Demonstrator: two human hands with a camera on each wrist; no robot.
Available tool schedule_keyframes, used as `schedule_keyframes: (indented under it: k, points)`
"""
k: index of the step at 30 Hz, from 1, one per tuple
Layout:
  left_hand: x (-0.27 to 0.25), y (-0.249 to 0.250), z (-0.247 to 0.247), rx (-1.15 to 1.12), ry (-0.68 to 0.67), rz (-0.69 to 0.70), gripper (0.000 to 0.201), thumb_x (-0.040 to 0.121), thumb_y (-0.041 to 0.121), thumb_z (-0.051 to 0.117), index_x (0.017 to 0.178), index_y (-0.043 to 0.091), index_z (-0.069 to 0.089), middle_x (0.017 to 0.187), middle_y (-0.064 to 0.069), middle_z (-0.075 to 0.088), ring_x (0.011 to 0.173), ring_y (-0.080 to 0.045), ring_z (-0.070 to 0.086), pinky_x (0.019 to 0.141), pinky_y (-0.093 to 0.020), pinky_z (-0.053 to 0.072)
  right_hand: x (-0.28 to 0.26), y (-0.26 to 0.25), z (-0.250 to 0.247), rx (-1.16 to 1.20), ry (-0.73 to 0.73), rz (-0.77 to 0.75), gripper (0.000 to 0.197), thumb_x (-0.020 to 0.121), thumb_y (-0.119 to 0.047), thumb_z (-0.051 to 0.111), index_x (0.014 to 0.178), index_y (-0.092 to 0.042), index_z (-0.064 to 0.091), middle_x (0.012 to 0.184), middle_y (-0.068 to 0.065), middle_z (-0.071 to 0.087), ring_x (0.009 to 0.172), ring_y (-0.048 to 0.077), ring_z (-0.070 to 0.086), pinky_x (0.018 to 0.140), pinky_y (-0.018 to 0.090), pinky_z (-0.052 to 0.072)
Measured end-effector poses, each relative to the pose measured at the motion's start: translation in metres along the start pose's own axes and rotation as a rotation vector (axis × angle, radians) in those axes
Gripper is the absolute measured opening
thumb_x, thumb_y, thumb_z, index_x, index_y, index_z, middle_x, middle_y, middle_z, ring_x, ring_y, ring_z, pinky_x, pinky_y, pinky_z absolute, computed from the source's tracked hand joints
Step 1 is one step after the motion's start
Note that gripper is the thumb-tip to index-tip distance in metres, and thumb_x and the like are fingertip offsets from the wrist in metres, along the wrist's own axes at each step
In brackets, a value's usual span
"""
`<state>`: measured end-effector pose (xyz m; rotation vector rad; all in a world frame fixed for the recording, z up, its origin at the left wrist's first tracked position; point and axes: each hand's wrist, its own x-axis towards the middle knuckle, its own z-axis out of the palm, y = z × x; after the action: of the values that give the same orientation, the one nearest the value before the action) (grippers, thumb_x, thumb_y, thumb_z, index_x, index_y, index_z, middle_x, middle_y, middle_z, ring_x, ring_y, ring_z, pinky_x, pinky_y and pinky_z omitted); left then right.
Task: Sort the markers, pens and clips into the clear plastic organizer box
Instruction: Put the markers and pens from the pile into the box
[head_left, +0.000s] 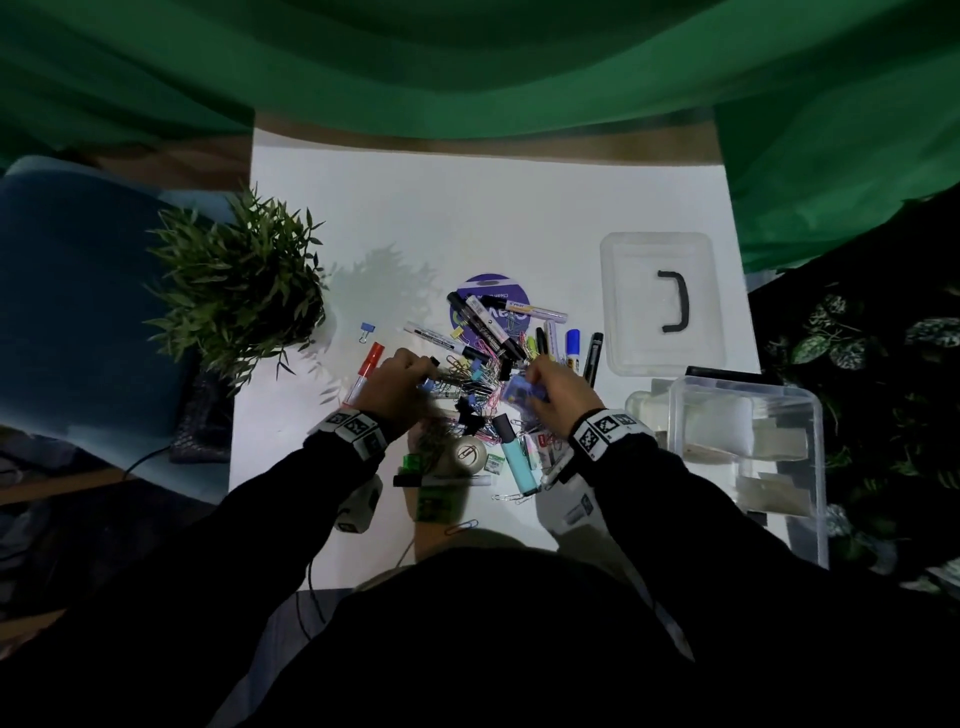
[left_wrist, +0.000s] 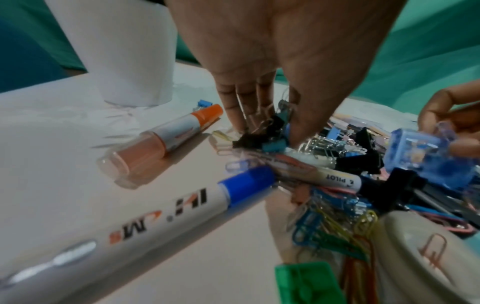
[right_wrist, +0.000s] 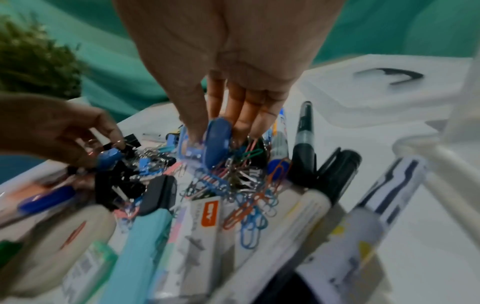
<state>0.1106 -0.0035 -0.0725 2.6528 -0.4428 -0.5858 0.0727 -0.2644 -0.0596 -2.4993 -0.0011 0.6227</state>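
A heap of markers, pens, binder clips and paper clips (head_left: 483, 374) lies mid-table. My left hand (head_left: 423, 374) pinches a bunch of black and teal binder clips (left_wrist: 267, 135) at the heap's left edge, thumb and fingers (left_wrist: 233, 107) curled down on them. My right hand (head_left: 524, 384) grips a small translucent blue clip box (right_wrist: 217, 142), also seen in the left wrist view (left_wrist: 415, 150), just above the paper clips. An orange marker (left_wrist: 161, 139) and a blue-capped marker (left_wrist: 182, 205) lie left of the heap. The clear organizer box (head_left: 810, 415) stands at the right, its inside blurred.
The box's lid (head_left: 618, 312) with a black handle lies behind the organizer. A potted plant (head_left: 239, 286) stands at the table's left edge. A purple disc (head_left: 488, 286), a tape roll (head_left: 465, 454), a teal highlighter (head_left: 519, 462) and a staples box (right_wrist: 205, 222) lie around the heap.
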Motion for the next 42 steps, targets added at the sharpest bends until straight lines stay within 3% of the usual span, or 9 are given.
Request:
schedule_keyframes:
  k: [3, 7, 13, 16, 22, 29, 34, 38, 42]
  points:
    - [-0.002, -0.005, -0.006, 0.07, 0.069, 0.075, 0.019, 0.076, 0.026, 0.069, 0.095, 0.024, 0.063, 0.1, -0.005, 0.06, 0.091, -0.026, 0.057, 0.074, -0.035, 0.048, 0.002, 0.006, -0.005, -0.059, 0.028, -0.019, 0.014, 0.085, -0.024, 0.063, 0.095, -0.018, 0.057, 0.091, 0.0, 0.056, 0.087, 0.023, 0.057, 0.073, 0.029, 0.045]
    - [0.0, -0.023, -0.019, 0.05, 0.265, -0.129, 0.028, 0.081, 0.03, 0.066, 0.102, 0.015, 0.055, 0.1, -0.01, 0.057, 0.093, -0.031, 0.054, 0.075, -0.04, 0.042, 0.004, 0.014, -0.016, -0.058, 0.363, 0.313, 0.037, 0.086, -0.031, 0.061, 0.113, -0.007, 0.054, 0.112, 0.016, 0.053, 0.102, 0.032, 0.053, 0.085, 0.04, 0.045]
    - [0.002, -0.039, -0.013, 0.052, 0.065, -0.488, 0.029, 0.087, 0.02, 0.06, 0.112, 0.011, 0.048, 0.107, -0.021, 0.056, 0.1, -0.041, 0.056, 0.083, -0.047, 0.045, 0.02, 0.012, -0.015, 0.089, 0.188, 0.645, 0.084, 0.071, -0.04, 0.079, 0.129, -0.002, 0.032, 0.128, 0.019, 0.045, 0.118, 0.037, 0.048, 0.093, 0.044, 0.043]
    - [0.001, -0.034, -0.011, 0.004, 0.028, -0.459, 0.025, 0.088, 0.02, 0.058, 0.109, 0.011, 0.049, 0.104, -0.021, 0.054, 0.095, -0.042, 0.057, 0.08, -0.044, 0.045, 0.026, 0.011, -0.01, 0.154, 0.145, 0.691, 0.084, 0.069, -0.038, 0.082, 0.127, -0.001, 0.034, 0.126, 0.019, 0.049, 0.115, 0.035, 0.053, 0.092, 0.042, 0.045]
    - [0.025, 0.0, -0.035, -0.072, 0.086, -0.296, 0.033, 0.081, 0.01, 0.058, 0.112, 0.01, 0.046, 0.113, -0.017, 0.042, 0.077, -0.036, 0.054, 0.075, -0.043, 0.049, 0.022, 0.021, -0.008, 0.201, 0.057, 0.704, 0.04, 0.081, -0.019, 0.066, 0.114, -0.002, 0.051, 0.114, 0.017, 0.062, 0.098, 0.031, 0.062, 0.071, 0.028, 0.042]
    - [0.068, 0.03, -0.019, 0.28, -0.143, -0.053, 0.033, 0.09, 0.011, 0.054, 0.122, 0.008, 0.048, 0.115, -0.019, 0.042, 0.096, -0.039, 0.054, 0.073, -0.043, 0.048, 0.011, 0.02, -0.016, 0.243, 0.099, 0.702, 0.031, 0.095, -0.018, 0.051, 0.119, 0.0, 0.048, 0.118, 0.022, 0.061, 0.107, 0.036, 0.06, 0.072, 0.029, 0.037]
    - [0.07, 0.034, -0.022, 0.38, -0.172, -0.003, 0.036, 0.089, 0.012, 0.055, 0.124, 0.009, 0.047, 0.114, -0.017, 0.053, 0.108, -0.036, 0.049, 0.081, -0.044, 0.048, -0.005, 0.017, -0.024, 0.39, 0.108, 0.658, 0.058, 0.099, -0.011, 0.039, 0.151, -0.014, 0.013, 0.116, 0.019, 0.056, 0.107, 0.033, 0.058, 0.082, 0.034, 0.041]
    - [0.059, 0.035, -0.035, 0.463, -0.132, 0.085, 0.029, 0.09, 0.028, 0.057, 0.113, 0.011, 0.051, 0.102, -0.014, 0.063, 0.097, -0.033, 0.053, 0.075, -0.037, 0.042, -0.015, 0.013, -0.026, 0.404, 0.082, 0.612, 0.081, 0.096, -0.004, 0.045, 0.152, -0.015, -0.013, 0.124, 0.02, 0.058, 0.103, 0.033, 0.062, 0.078, 0.031, 0.042]
    - [0.037, 0.044, -0.042, 0.412, -0.038, 0.087, 0.027, 0.091, 0.034, 0.054, 0.103, 0.01, 0.051, 0.094, -0.014, 0.063, 0.088, -0.032, 0.054, 0.069, -0.037, 0.04, -0.018, 0.01, -0.025, 0.406, 0.103, 0.599, 0.082, 0.094, -0.008, 0.051, 0.152, -0.009, -0.007, 0.135, 0.024, 0.048, 0.116, 0.034, 0.055, 0.09, 0.034, 0.043]
